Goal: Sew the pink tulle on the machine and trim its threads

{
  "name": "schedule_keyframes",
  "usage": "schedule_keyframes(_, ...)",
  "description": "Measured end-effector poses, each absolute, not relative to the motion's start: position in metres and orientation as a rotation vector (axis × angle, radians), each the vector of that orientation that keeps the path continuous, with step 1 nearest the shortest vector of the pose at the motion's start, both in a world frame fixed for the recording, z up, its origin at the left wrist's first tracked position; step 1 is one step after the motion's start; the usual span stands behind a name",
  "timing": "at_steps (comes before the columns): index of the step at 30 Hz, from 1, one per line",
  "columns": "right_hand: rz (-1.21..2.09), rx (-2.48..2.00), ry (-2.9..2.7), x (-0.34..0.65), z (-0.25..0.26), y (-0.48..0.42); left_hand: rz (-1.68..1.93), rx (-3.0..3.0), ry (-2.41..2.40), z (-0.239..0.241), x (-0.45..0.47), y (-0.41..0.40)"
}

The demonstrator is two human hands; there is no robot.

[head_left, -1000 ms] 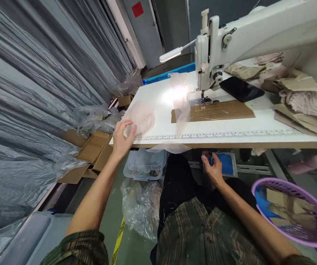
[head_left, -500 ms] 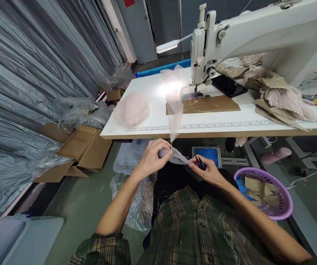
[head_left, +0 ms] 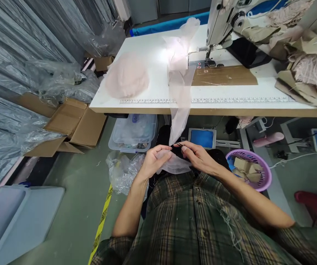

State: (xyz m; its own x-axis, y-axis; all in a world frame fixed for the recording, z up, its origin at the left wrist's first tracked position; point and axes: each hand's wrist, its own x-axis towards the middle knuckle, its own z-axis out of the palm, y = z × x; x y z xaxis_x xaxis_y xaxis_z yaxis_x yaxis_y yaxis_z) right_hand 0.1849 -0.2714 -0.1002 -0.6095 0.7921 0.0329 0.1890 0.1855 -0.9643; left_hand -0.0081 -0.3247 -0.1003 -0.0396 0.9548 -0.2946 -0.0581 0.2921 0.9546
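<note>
My left hand [head_left: 153, 161] is closed in a pinch on a piece of sheer pale fabric [head_left: 176, 165], held over my lap in front of the table edge. A strip of the same see-through fabric [head_left: 180, 106] hangs off the table and narrows to a point at my left fingertips. Black thread snips [head_left: 177, 144] sit in my right hand [head_left: 199, 157], their tips close to that point. Whether the blades touch the fabric or a thread is too small to tell. A rounded pile of pale pink fabric [head_left: 130, 77] lies on the left of the white table [head_left: 152, 88].
The sewing machine [head_left: 219, 25] stands behind, its needle over a brown taped patch [head_left: 227, 75]. A black phone [head_left: 248, 51] and fabric scraps [head_left: 313, 70] lie to the right. Below are a purple basket [head_left: 267, 176], a clear plastic box [head_left: 133, 130] and an open cardboard box [head_left: 89, 127].
My right hand has moved left and up, bringing the snips to the fabric's point by my left fingers. The held fabric now droops lower. The view has tilted downward.
</note>
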Motion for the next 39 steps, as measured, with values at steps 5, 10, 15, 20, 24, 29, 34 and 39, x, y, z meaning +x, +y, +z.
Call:
schedule_keyframes(5, 1.424, -1.122, -2.029, 0.179, -0.113, -0.272, 1.001, 1.006, 1.330, -0.097, -0.008, -0.324)
schedule_keyframes(10, 1.291, -1.060, -2.098, 0.171, -0.112, -0.269, 0.984, 1.118, 1.348, -0.095, -0.008, -0.324)
schedule_keyframes(15, 1.237, -1.081, -2.081, 0.171, -0.109, -0.271, 1.016, 1.157, 1.366, -0.095, -0.009, -0.324)
schedule_keyframes(20, 1.208, -1.037, -2.124, 0.172, -0.111, -0.277, 1.006, 1.220, 1.401, -0.095, -0.010, -0.324)
schedule_keyframes(24, 1.225, -1.095, -2.069, 0.171, -0.115, -0.273, 0.975, 1.195, 1.396, -0.096, -0.010, -0.322)
schedule_keyframes(29, 1.858, -1.041, -1.613, 0.177, -0.139, -0.261, 1.052, 0.824, 1.292, -0.110, -0.013, -0.311)
schedule_keyframes(34, 1.980, -1.055, -1.305, 0.182, -0.164, -0.257, 1.147, 0.623, 1.353, -0.125, -0.020, -0.297)
schedule_keyframes(39, 1.851, -1.146, -1.306, 0.184, -0.164, -0.254, 1.147, 0.624, 1.370, -0.135, -0.023, -0.297)
